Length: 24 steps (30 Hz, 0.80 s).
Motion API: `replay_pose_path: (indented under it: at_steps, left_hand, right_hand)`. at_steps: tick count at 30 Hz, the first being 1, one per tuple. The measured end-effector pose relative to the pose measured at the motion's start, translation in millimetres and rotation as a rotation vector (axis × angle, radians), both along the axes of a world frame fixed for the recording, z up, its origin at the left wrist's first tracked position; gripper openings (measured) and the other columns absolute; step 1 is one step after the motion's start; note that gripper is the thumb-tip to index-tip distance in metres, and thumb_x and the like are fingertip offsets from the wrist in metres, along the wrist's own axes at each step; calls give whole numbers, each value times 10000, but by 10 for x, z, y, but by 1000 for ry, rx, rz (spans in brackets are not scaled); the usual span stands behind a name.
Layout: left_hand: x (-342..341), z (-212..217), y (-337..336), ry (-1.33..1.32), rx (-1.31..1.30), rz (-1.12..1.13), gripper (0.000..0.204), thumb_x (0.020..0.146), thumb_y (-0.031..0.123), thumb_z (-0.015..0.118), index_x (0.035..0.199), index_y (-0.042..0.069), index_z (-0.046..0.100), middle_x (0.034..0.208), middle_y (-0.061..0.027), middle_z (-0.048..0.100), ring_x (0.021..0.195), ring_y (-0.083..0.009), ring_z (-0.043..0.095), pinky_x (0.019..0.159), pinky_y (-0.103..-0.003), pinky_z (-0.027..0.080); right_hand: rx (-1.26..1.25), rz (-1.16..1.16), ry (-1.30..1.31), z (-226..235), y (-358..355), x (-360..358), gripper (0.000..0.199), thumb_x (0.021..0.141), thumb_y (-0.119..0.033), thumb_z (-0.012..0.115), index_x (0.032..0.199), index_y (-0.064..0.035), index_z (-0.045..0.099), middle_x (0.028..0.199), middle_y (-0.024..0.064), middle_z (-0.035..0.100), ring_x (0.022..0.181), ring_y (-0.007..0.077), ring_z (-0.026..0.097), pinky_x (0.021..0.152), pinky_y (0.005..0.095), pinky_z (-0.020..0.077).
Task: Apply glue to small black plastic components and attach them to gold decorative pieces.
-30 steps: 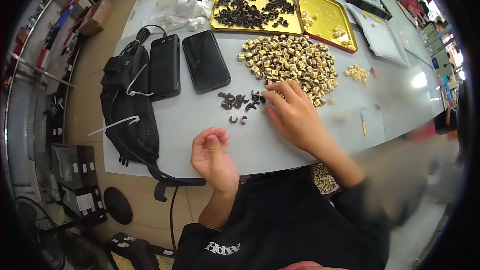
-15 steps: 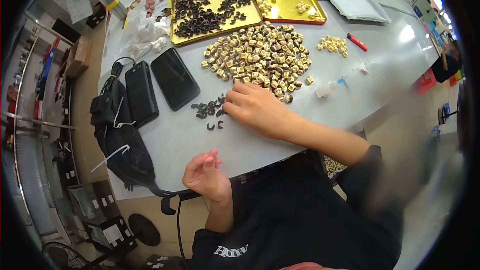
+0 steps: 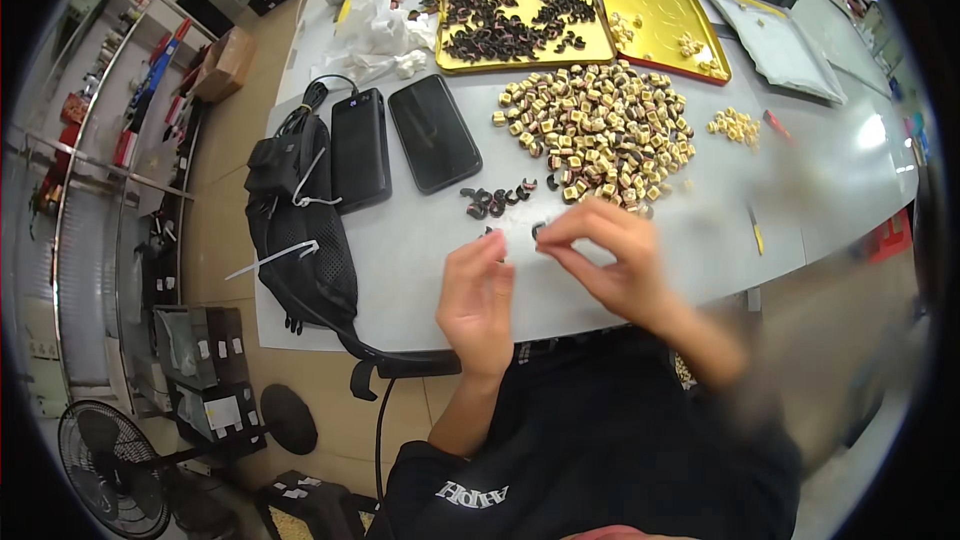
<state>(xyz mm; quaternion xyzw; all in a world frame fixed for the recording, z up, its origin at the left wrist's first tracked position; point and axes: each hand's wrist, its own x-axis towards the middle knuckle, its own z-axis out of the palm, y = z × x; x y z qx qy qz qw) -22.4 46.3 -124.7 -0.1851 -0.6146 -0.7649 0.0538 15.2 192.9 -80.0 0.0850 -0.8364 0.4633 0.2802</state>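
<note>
My right hand (image 3: 605,260) hovers over the grey table (image 3: 420,260) and pinches a small dark curved piece between thumb and fingers. My left hand (image 3: 475,302) is raised beside it, fingers loosely curled toward the right hand's fingertips; whether it holds anything is blurred. Just beyond the hands lies a small cluster of dark curved pieces (image 3: 497,200). Farther back is a heap of small beige and brown cube-like parts (image 3: 600,132).
Two dark phones (image 3: 432,132) (image 3: 359,148) lie left of the heap, by a black pouch with cables (image 3: 300,230). At the back stand a yellow tray of dark pieces (image 3: 520,20), a second yellow tray (image 3: 660,15) and crumpled plastic bags (image 3: 375,35). A fan (image 3: 110,465) stands on the floor.
My right hand has pulled back from the dark pieces toward me, with one pinched. My left hand has risen from the table edge to meet it.
</note>
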Motion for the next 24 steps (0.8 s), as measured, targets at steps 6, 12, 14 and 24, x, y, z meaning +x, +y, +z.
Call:
replay_pose_path:
  at_steps: [6, 12, 14, 24]
  left_hand:
    - [-7, 16, -24, -108, -52, -284, 198, 794, -13, 626, 991, -22, 601, 934, -100, 598, 812, -128, 561, 698, -233, 461]
    - [20, 41, -40, -197, 57, -381, 217, 766, -66, 632, 977, -36, 593, 903, -101, 590, 798, -153, 583, 719, -246, 489]
    - [47, 46, -24, -203, 79, -415, 219, 764, -90, 622, 975, -42, 591, 901, -108, 589, 811, -165, 589, 743, -254, 498]
    - [186, 104, 212, -279, 195, -445, 199, 786, 61, 662, 943, 2, 554, 819, -62, 516, 697, -151, 543, 624, -251, 441]
  right_hand:
    - [-121, -9, 32, -76, -110, 169, 225, 683, 90, 641, 871, -34, 647, 818, 93, 606, 721, 189, 604, 614, 257, 476]
    - [-171, 60, 22, -118, -32, 263, 235, 692, 95, 629, 889, -31, 645, 812, 81, 598, 723, 189, 593, 617, 262, 476]
    - [-198, 107, -10, -117, 10, 298, 223, 705, 90, 614, 892, -29, 637, 819, 76, 588, 747, 198, 585, 631, 274, 477]
    - [-76, -727, 450, -276, 517, 898, 518, 721, 19, 646, 1194, 17, 437, 1134, 139, 510, 988, 213, 526, 844, 347, 428]
